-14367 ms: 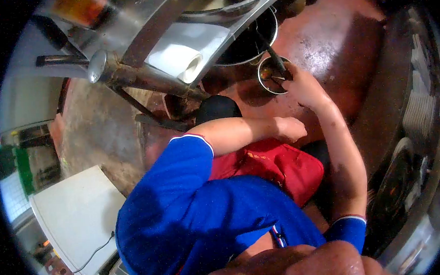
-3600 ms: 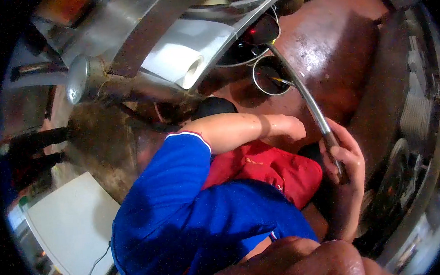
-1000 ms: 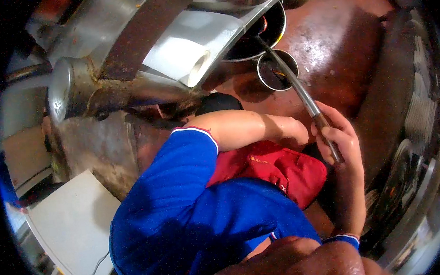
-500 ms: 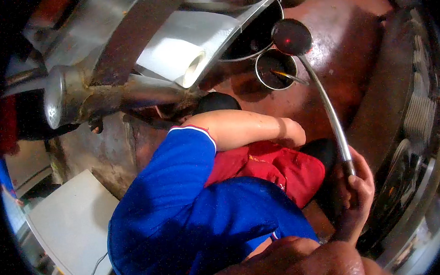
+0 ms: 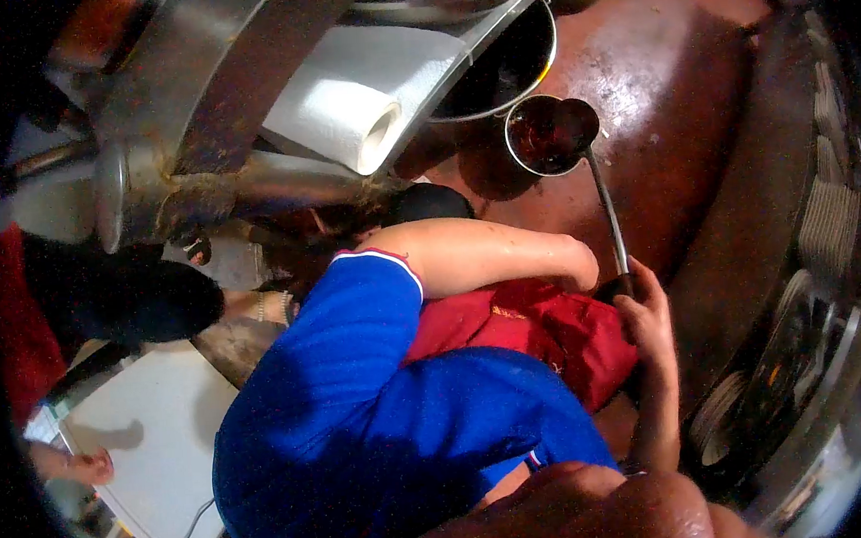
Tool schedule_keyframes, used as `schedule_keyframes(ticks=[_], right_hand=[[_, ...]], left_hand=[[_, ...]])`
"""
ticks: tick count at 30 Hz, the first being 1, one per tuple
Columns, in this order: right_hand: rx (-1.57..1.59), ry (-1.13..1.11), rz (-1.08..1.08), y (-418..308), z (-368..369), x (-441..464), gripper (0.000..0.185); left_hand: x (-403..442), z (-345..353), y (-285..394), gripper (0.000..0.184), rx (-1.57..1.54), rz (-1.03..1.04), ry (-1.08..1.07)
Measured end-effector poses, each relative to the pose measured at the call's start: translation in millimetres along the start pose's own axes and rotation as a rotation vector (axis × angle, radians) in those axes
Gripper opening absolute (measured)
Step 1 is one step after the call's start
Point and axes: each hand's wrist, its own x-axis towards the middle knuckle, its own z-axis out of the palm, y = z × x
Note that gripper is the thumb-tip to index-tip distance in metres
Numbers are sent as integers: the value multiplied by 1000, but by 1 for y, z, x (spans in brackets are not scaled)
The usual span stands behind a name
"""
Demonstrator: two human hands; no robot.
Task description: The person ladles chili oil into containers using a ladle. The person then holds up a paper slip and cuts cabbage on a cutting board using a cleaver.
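My right hand is closed around the dark grip of a long metal ladle. The ladle's bowl, dark inside, is over the right part of a small round pot with dark red liquid in it. Just behind stands a larger pot, dark inside and partly under the metal table. My left hand rests by the red apron, bent downward at the wrist; its fingers are hidden.
A white paper roll lies on the metal table's lower shelf. A thick metal pipe runs beneath. At left are another person's dark-clad leg and hand, near a white box top. Stacked dishes stand at right.
The ladle's bowl has moved from beside the large pot down over the small pot, and my right hand has shifted up and left. At left, a co-worker's leg and hand have come into view.
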Motion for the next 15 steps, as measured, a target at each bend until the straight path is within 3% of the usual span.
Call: schedule_keyframes(ticks=[4,7,10,11,12,15], right_hand=[[-537,51,-245,0,7,-13,66],[-670,19,-121,-3,8,-23,65],[-14,21,-45,3,10,-22,65],[45,2,9,0,0,-21,65],[311,-17,222,-25,-2,-29,66],[460,-9,189,-31,-11,-40,68]], left_hand=[[7,3,-6,33,78,38,-63],[17,9,-9,34,4,50,-87],[21,13,-12,34,7,103,-102],[21,13,-12,34,51,113,-99],[20,13,-11,34,95,123,-97],[-6,-13,8,35,127,86,-190]])
